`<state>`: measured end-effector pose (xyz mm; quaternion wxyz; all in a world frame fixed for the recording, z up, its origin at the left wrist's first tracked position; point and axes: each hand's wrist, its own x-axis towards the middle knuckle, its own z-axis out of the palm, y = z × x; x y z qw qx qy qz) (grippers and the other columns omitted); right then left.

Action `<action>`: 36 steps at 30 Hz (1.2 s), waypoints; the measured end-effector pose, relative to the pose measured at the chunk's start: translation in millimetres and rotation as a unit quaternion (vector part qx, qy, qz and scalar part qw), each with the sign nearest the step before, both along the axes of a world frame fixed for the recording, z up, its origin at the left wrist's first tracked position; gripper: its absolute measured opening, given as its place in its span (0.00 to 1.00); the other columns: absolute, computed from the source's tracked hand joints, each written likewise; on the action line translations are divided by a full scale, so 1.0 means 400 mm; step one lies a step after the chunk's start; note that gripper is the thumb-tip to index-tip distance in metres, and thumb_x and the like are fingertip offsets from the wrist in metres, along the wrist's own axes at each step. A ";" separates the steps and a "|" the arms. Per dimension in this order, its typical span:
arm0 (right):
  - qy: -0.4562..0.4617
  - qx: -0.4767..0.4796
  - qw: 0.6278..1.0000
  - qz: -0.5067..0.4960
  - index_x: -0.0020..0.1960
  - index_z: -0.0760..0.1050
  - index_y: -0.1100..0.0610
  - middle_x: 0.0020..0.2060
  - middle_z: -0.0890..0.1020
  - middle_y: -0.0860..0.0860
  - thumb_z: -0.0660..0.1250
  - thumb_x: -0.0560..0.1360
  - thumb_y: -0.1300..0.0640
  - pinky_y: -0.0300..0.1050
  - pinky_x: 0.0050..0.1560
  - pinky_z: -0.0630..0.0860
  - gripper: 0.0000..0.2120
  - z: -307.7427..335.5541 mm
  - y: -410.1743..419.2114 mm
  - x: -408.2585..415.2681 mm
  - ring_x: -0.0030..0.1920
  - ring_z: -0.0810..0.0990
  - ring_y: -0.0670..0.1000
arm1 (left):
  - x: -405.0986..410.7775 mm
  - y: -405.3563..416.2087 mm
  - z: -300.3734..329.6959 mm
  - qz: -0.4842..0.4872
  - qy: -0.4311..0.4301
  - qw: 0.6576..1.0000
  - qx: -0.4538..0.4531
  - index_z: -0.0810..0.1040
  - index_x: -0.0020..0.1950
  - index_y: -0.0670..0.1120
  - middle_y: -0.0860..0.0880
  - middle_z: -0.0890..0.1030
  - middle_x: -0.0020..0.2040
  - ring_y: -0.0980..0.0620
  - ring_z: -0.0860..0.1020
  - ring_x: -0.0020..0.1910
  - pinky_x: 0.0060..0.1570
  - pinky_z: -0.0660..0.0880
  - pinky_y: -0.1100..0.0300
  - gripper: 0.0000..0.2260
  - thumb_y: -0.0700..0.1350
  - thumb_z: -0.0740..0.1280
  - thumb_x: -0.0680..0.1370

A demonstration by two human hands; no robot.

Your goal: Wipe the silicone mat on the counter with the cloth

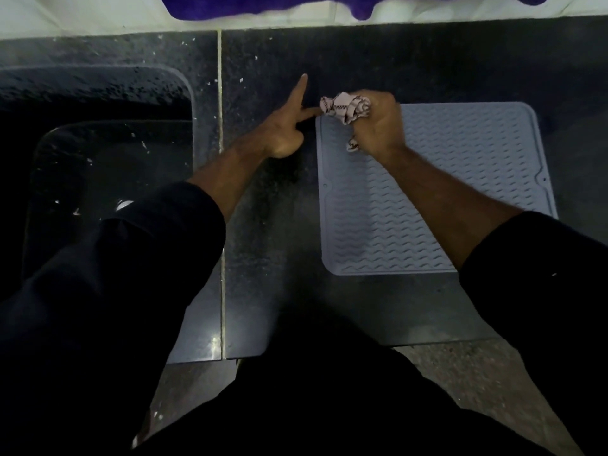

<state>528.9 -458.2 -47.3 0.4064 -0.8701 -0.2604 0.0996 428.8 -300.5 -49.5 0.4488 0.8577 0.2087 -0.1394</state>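
Note:
A pale blue-grey silicone mat point(437, 199) with a wavy ribbed surface lies flat on the dark counter, right of centre. My right hand point(378, 123) grips a bunched pink cloth with dark checks point(343, 108) at the mat's far left corner. My left hand point(284, 126) is just left of the mat over the counter. Its index finger points away from me and another finger reaches right to the mat's corner beside the cloth; whether it presses there is unclear.
A dark sink basin point(98, 153) is sunk into the speckled black counter point(263, 225) on the left. A pale grout seam point(221, 159) runs front to back. A white wall with a purple cloth point(263, 4) lies behind. The floor shows below the front edge.

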 end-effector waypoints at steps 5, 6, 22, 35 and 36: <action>-0.124 -0.137 0.971 0.151 0.51 0.81 0.54 0.46 0.84 0.52 0.68 0.75 0.52 0.45 0.55 0.77 0.08 -0.018 -0.007 -0.010 0.48 0.81 0.49 | 0.017 0.001 0.019 -0.092 0.006 0.982 0.167 0.35 0.78 0.49 0.53 0.66 0.74 0.47 0.61 0.75 0.74 0.47 0.49 0.45 0.31 0.63 0.73; -0.155 -0.167 0.957 0.177 0.51 0.81 0.54 0.47 0.84 0.52 0.67 0.76 0.51 0.47 0.57 0.75 0.09 -0.019 -0.003 -0.012 0.49 0.80 0.51 | 0.024 0.004 0.025 -0.121 0.013 0.971 0.206 0.36 0.78 0.47 0.52 0.67 0.74 0.47 0.61 0.75 0.74 0.45 0.46 0.45 0.32 0.64 0.73; -0.167 -0.189 0.935 0.249 0.52 0.82 0.58 0.49 0.84 0.55 0.66 0.76 0.54 0.49 0.57 0.70 0.10 0.031 -0.145 -0.153 0.52 0.77 0.56 | 0.023 -0.054 0.050 -0.211 0.033 0.899 0.382 0.37 0.78 0.44 0.36 0.76 0.60 0.39 0.71 0.64 0.72 0.42 0.40 0.47 0.43 0.69 0.72; -0.139 -0.233 0.907 0.322 0.62 0.78 0.57 0.61 0.80 0.55 0.69 0.72 0.60 0.56 0.66 0.67 0.18 0.027 -0.315 -0.362 0.63 0.74 0.59 | 0.020 -0.102 0.052 -0.186 0.064 0.906 0.375 0.35 0.78 0.43 0.35 0.73 0.66 0.40 0.63 0.72 0.73 0.41 0.38 0.47 0.46 0.68 0.74; -0.132 -0.228 0.906 0.331 0.61 0.78 0.57 0.60 0.80 0.55 0.70 0.70 0.62 0.56 0.64 0.69 0.19 0.026 -0.336 -0.374 0.62 0.75 0.59 | 0.021 -0.102 0.052 -0.184 0.066 0.908 0.370 0.34 0.78 0.44 0.35 0.71 0.68 0.40 0.62 0.73 0.73 0.41 0.38 0.47 0.47 0.68 0.74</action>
